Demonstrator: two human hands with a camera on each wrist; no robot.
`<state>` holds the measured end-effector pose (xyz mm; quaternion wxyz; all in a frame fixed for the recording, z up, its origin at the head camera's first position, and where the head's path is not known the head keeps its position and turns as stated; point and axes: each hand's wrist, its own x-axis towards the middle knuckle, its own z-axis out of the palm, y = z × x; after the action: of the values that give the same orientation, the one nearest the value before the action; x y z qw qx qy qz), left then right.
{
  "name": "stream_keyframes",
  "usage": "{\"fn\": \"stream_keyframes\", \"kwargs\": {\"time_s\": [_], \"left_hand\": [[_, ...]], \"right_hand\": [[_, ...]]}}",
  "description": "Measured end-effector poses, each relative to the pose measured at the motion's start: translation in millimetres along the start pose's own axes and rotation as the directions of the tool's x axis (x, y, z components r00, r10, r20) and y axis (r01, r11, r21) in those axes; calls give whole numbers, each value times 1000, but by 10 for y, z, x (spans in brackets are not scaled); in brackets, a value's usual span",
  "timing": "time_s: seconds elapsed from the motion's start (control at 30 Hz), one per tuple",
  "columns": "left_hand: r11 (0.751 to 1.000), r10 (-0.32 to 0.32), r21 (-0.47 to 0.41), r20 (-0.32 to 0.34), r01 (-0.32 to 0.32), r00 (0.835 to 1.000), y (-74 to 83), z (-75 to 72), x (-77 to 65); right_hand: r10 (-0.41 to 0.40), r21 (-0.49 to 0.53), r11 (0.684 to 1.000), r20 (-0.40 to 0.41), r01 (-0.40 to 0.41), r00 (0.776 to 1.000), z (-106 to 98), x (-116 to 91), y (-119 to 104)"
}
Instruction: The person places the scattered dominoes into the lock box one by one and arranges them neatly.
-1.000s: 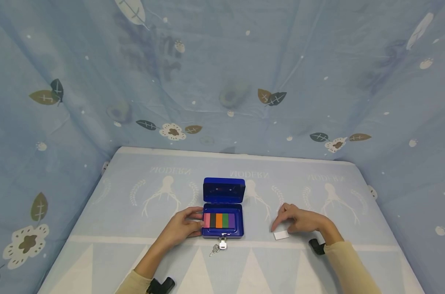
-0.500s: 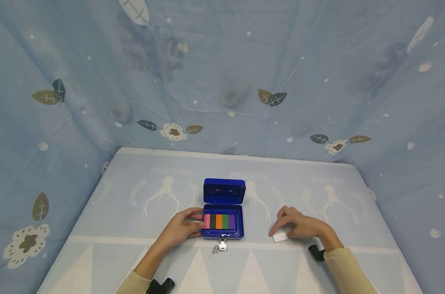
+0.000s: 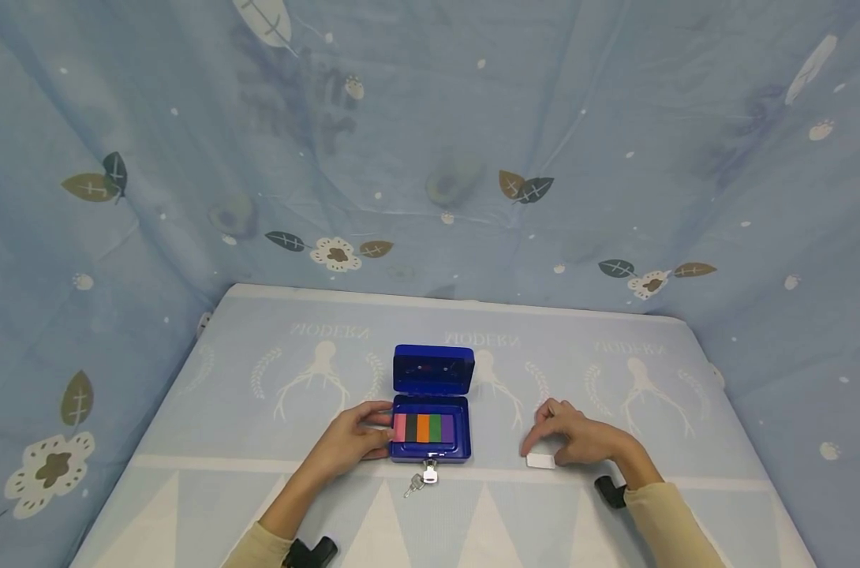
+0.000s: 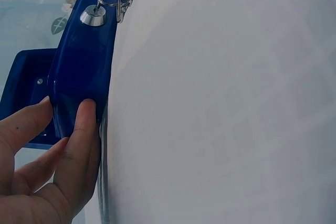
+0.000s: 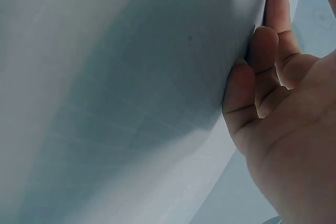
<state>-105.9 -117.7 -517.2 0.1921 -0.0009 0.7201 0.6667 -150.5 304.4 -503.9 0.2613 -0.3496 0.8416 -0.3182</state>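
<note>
A blue metal cash box (image 3: 462,450) stands with its lid (image 3: 433,369) raised. Inside lies a row of coloured blocks (image 3: 423,427) in pink, black, orange, green and purple. My left hand (image 3: 348,442) grips the box's left end; in the left wrist view the thumb is at the rim and the fingers (image 4: 85,116) lie against the wall. To the right of the box, my right hand (image 3: 575,435) pinches a small white block (image 3: 540,461) on the table between forefinger and thumb. In the right wrist view the other fingers (image 5: 241,90) curl at the table; the block is hidden there.
Keys (image 3: 415,484) hang on a ring from the silver lock (image 3: 430,471) on the box's front. A patterned cloth covers the table (image 3: 345,521). Blue printed curtains (image 3: 430,142) enclose its back and sides.
My right hand has shifted slightly toward me and left, and the white block has turned more square to the table's front. My left hand and the box have stayed put.
</note>
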Motion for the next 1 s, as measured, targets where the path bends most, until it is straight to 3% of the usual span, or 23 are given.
{"fn": "stream_keyframes", "kwargs": {"time_s": [0.57,1.0], "left_hand": [[1000,10,-5,6,-9,1000,-5,-2,-16],[1000,-1,-3,5,1,1000,15,4,-12]], "right_hand": [[11,-26,1000,-15,-12,1000,24,-32,-19],[-13,-25,1000,-92,11,996,77,-30,-12]]}}
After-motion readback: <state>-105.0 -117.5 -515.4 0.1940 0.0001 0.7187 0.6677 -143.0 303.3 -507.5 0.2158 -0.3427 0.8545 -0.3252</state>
